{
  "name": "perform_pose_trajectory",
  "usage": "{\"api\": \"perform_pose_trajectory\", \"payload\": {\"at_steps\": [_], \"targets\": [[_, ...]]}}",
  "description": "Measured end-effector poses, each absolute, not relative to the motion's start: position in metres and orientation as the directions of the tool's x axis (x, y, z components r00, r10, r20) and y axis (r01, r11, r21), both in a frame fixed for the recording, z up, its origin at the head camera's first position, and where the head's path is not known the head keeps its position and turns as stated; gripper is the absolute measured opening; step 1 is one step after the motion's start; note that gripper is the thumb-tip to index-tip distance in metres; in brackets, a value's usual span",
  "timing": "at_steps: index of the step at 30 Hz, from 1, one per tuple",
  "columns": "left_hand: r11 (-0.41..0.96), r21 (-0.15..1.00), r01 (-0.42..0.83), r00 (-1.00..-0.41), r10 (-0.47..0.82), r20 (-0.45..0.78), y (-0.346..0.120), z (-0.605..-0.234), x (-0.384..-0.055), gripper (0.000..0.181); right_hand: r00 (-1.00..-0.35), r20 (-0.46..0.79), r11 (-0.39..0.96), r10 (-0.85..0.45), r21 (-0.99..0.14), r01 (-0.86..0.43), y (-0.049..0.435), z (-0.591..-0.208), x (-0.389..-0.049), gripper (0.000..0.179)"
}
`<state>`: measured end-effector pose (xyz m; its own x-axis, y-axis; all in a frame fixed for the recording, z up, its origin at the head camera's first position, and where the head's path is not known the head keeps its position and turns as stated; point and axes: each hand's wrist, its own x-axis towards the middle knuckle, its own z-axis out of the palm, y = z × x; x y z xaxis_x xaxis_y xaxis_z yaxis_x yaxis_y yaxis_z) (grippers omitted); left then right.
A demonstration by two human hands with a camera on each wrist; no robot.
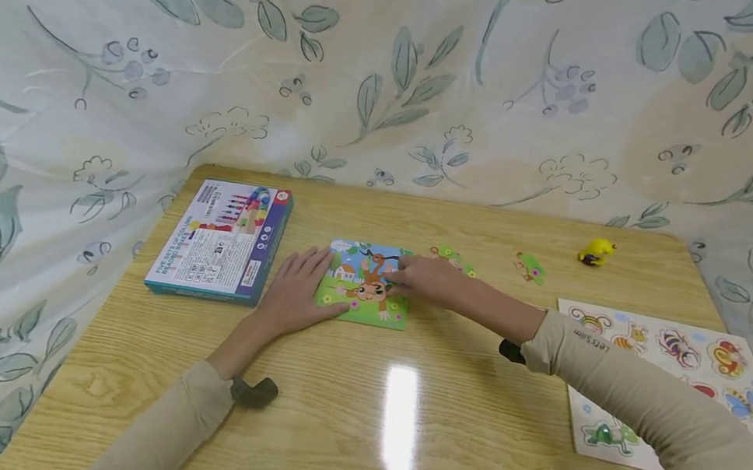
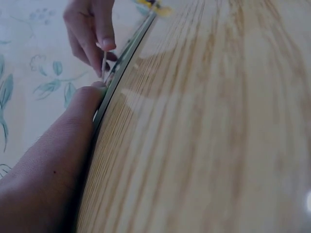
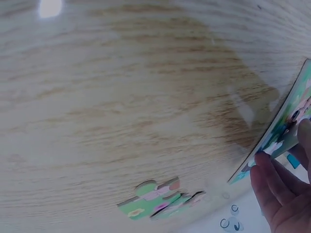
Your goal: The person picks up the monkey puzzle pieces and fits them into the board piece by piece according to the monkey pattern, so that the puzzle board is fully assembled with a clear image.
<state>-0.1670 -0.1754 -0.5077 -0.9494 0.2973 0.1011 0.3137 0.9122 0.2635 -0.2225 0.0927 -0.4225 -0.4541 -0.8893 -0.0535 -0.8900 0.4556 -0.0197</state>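
Observation:
A jigsaw puzzle board [image 1: 332,313] with a monkey, a small house and green grass lies flat on the table. My left hand [image 1: 295,292] rests at its left edge, fingers straight and thumb along the lower side. Over the board's right part, my right hand [image 1: 430,279] pinches a thin puzzle piece [image 3: 285,144] between thumb and fingers. The left wrist view shows that piece [image 2: 104,60] edge-on, tilted up near the left thumb. Its printed side is mostly hidden. Loose green puzzle pieces [image 3: 146,196] lie on the table beyond the right hand.
To the left lies a bead-toy box [image 1: 219,255]. Another loose puzzle piece [image 1: 530,268] and a yellow toy [image 1: 598,251] are toward the back right. A white insect puzzle board [image 1: 662,323] lies under my right forearm. A patterned cloth [image 1: 392,111] hangs behind the table.

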Motion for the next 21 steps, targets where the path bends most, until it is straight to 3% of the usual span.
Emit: {"api": "perform_pose_trajectory", "payload": {"at_steps": [14, 21], "targets": [[0.918, 0.256, 0.302, -0.953, 0.291, 0.081, -0.178, -0.506, -0.167, 0.103, -0.357, 0.142, 0.368, -0.923, 0.061, -0.928, 0.095, -0.443, -0.226, 0.021], [0.918, 0.25, 0.307, -0.952, 0.296, 0.083, -0.175, -0.509, -0.166, 0.102, -0.315, 0.166, 0.348, -0.934, 0.235, -0.908, 0.099, -0.454, -0.221, 0.021]]}}
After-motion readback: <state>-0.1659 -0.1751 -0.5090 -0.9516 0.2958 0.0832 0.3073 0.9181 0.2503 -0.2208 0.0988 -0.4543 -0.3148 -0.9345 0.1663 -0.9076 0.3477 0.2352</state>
